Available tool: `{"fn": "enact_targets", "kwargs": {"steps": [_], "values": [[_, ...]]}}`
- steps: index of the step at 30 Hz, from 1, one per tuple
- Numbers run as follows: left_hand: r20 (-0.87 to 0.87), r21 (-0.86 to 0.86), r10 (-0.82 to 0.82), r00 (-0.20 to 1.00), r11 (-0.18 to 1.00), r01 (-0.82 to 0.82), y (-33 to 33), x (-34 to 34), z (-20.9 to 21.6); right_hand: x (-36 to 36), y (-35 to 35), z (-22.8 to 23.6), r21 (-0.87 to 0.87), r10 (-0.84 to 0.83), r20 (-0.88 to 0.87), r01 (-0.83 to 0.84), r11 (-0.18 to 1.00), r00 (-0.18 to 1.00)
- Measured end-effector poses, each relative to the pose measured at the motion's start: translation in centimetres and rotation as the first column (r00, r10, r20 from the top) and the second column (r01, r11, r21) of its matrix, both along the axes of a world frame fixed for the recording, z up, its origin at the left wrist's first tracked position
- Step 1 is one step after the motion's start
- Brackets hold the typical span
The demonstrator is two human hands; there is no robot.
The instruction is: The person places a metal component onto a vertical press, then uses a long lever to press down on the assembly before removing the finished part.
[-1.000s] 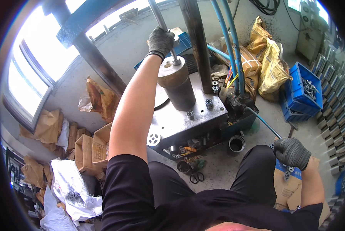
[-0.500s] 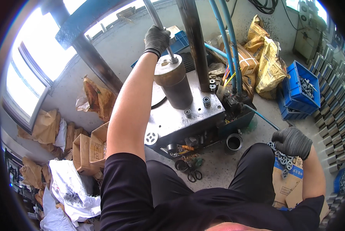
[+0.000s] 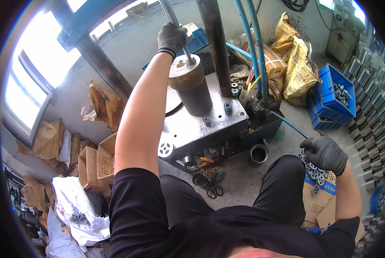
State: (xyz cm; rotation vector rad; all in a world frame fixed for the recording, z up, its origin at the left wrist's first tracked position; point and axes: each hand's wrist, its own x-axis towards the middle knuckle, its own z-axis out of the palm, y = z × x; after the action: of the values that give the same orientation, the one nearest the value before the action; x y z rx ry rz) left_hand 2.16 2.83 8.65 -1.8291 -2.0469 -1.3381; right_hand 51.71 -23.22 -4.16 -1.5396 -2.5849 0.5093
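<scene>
The steel table (image 3: pixel 188 133) in the middle of the frame is the biggest piece of the setup, a flat, scuffed, silvery top. On it, just above the frame's centre, stands the cylinder (image 3: pixel 194 96), upright, dark grey below with a wider brownish collar and a pale, worn top face. I'd judge it very heavy and quite rigid, nothing to lift casually; the collar's edge looks the likeliest hold, and oil could make it slick.

From the upper edge of the frame the rod (image 3: pixel 168 12) slants down to the cylinder's top, bright, smooth and straight. It looks stiff and solid, probably slippery to a bare palm, best gripped around its middle. The left hand (image 3: pixel 172 38), gloved in dark grey, has it there, fingers seemingly wrapped round, though their tips are hidden from me.

Right of centre runs the lever (image 3: pixel 289 125), thin, blue and straight, likely light and stiff; its far end gives the most leverage. The right hand (image 3: pixel 326 155), gloved too, covers that end, fingers curled close together over it, above some spoked discs (image 3: pixel 316 175).

Smallest are the metal rings (image 3: pixel 206 121) on the table, shiny, hard and probably easy to pinch by the rim.
</scene>
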Motion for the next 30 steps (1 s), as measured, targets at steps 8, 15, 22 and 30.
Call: {"fn": "enact_targets", "kwargs": {"steps": [8, 15, 22, 30], "values": [[0.019, 0.002, -0.006, 1.0, 1.0, 0.006, 0.5, -0.2, -0.3, -0.3, -0.7, -0.8, 0.057, 0.134, 0.019, -0.135, 0.989, 0.991], [-0.026, -0.003, 0.022, 0.999, 1.0, -0.022, -0.1, 0.2, -0.1, -3.1, 5.7, 2.6, 0.652, 0.136, -0.233, 0.051, 0.756, 0.963], [-0.079, -0.038, -0.006, 0.997, 0.999, 0.003, -0.2, 0.0, 0.1, -6.1, 17.3, 7.3, 0.774, 0.121, -0.396, 0.26, 0.577, 0.91], [-0.105, -0.048, -0.001, 0.994, 0.999, -0.004, 1.8, -0.7, -0.3, -3.6, 11.6, 4.9, 0.745, 0.106, -0.275, 0.142, 0.652, 0.955]]}}
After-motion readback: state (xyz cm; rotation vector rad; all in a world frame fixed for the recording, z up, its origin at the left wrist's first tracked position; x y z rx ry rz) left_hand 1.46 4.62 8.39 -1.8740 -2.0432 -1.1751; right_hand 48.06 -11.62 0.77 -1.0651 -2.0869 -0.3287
